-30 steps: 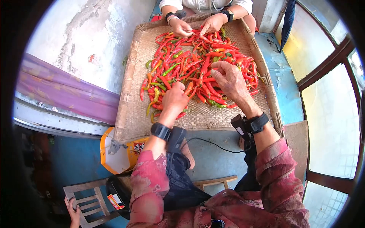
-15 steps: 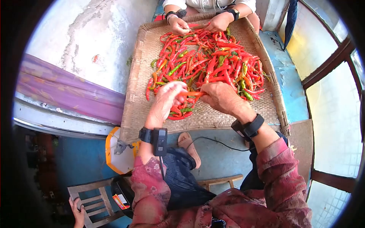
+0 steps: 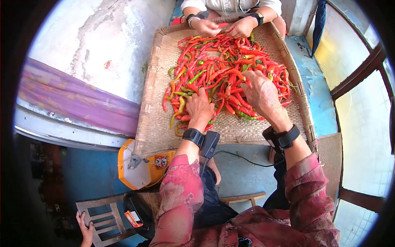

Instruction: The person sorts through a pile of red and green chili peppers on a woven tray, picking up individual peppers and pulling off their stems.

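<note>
A heap of chili peppers [image 3: 218, 61], mostly red with some green and orange ones, lies in a shallow woven basket tray [image 3: 149, 88]. My left hand [image 3: 200, 108] reaches down at the near left part of the heap, its fingers apart and touching the chilies; nothing is plainly held in it. Over the right side of the heap is my right hand [image 3: 265, 98], with its fingertips closed at the end of a curved red chili pepper [image 3: 233, 73]. Its lower fingers are partly hidden behind the hand.
Across the tray a person's hands [image 3: 240, 28] work at the heap's far edge. An orange and white carton [image 3: 158, 162] stands below the tray's near left corner. A black cable [image 3: 242, 158] hangs beneath it. Another hand [image 3: 85, 230] grips a wooden chair [image 3: 101, 220] at lower left.
My hands have moved apart from the chili pepper they both held in front of the heap. Both have gone down onto the heap, the right one farther forward.
</note>
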A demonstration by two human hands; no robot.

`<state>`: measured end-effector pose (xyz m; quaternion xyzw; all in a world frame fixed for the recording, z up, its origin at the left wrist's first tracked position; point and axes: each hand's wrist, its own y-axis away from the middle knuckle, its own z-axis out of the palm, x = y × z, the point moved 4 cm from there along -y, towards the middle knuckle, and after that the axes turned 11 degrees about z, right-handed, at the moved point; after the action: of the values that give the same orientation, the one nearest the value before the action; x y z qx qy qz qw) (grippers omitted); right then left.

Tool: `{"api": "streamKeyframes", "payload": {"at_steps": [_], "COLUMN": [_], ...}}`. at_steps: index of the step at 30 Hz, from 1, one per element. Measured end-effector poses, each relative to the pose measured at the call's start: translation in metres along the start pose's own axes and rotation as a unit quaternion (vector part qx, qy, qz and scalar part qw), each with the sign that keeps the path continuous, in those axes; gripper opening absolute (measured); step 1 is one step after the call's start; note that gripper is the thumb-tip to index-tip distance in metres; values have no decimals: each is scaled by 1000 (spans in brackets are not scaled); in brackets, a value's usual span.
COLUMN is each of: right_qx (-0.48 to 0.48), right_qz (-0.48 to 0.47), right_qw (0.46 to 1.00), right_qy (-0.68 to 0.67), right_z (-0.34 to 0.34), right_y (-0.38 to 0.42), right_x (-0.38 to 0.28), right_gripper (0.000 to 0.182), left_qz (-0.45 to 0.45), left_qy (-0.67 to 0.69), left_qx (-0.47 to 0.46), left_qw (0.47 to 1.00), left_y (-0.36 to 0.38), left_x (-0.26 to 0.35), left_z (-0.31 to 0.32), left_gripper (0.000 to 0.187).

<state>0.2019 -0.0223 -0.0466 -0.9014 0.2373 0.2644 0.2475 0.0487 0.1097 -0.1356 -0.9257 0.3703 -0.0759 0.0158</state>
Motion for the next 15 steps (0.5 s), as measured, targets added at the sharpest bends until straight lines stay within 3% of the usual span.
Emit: {"api": "streamKeyframes", "payload": {"at_steps": [1, 4, 8, 9, 12, 15], "right_qx": [6, -1, 11, 7, -4, -8], "right_qz": [-8, -34, -54, -58, -57, -67], "right_qw": [1000, 999, 998, 998, 998, 997], "right_qy": [-5, -18, -20, -17, -15, -27], "right_z": [-1, -5, -7, -7, -4, 6], "right_y": [1, 2, 3, 3, 6, 7], "right_x": [0, 1, 5, 5, -1, -5], "right_gripper": [24, 22, 18, 17, 14, 13], "left_qz": [1, -49, -46, -27, -41, -24], "left_qy": [0, 125, 270, 372, 599, 645], "left_qx": [0, 10, 114, 156, 165, 185], "left_qw": [1000, 991, 955, 915, 782, 741], "left_y": [-2, -3, -1, -2, 13, 18], "left_x": [0, -13, -51, -55, -58, -62], "left_z": [-1, -14, -22, -29, -46, -47], "left_gripper": [65, 34, 30, 23, 22, 26]}}
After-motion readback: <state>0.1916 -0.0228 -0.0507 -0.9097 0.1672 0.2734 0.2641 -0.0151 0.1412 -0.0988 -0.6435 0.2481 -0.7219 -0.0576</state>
